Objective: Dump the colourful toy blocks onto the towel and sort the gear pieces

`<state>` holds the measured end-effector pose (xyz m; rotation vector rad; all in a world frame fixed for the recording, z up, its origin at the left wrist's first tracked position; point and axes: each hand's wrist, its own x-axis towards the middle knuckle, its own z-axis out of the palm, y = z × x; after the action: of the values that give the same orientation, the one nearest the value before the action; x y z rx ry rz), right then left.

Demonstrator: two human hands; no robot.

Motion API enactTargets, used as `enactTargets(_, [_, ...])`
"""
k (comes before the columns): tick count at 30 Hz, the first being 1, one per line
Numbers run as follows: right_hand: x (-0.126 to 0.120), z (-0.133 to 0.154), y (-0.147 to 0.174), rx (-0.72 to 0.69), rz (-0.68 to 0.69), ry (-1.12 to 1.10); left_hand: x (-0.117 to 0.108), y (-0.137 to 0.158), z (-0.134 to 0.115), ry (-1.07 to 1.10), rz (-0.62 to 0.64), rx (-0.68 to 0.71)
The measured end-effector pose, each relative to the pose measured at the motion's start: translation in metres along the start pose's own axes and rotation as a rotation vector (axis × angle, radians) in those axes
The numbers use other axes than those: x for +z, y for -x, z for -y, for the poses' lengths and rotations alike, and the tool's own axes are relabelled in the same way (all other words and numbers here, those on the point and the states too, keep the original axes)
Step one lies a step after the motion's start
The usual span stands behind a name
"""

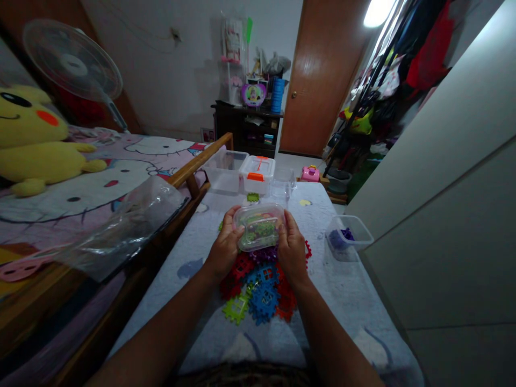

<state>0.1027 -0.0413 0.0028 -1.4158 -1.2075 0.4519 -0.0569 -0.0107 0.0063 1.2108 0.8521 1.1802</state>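
Between my two hands is a small clear plastic container (260, 226) with green pieces visible inside it. My left hand (228, 244) grips its left side, thumb on top, and my right hand (292, 247) grips its right side. Just below and behind it lies a pile of toothed plastic building pieces: blue ones (264, 301) in the middle, red ones (286, 301) on either side, a lime green one (236, 308) at the lower left and purple ones (262, 255) partly hidden by the container. One green piece (253, 197) lies apart, beyond my hands.
An open clear tub (365, 232) with purple pieces stands at the right. At the far end are a clear bin (226, 169) and a box with orange latches (264, 167). A wooden bed rail (197, 164) and a plastic bag (133, 226) border the left; a white cabinet (447, 215) borders the right.
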Motion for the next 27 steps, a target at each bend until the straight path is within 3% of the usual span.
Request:
enactTargets(6, [-0.016,0.001,-0.018,0.035,0.063,-0.100,0.001,-0.014,0.001,-0.019,-0.024,0.011])
enactTargets(12, [-0.047,-0.002,-0.049,0.397,0.297,-0.340,0.007,-0.046,-0.007,0.036,0.039,-0.022])
enactTargets(16, [-0.058,-0.009,-0.065,0.485,0.271,-0.589,0.015,-0.077,-0.017,0.088,0.148,-0.025])
enactTargets(19, [-0.061,-0.016,-0.083,0.469,0.140,-0.684,0.007,-0.109,-0.014,-0.012,0.115,-0.004])
enactTargets(23, [-0.059,-0.028,-0.118,0.406,-0.194,-0.786,-0.021,-0.152,0.012,-0.518,0.029,0.061])
enactTargets(27, [-0.049,-0.048,-0.156,0.359,-0.486,-0.870,-0.038,-0.178,0.045,-0.707,0.094,0.103])
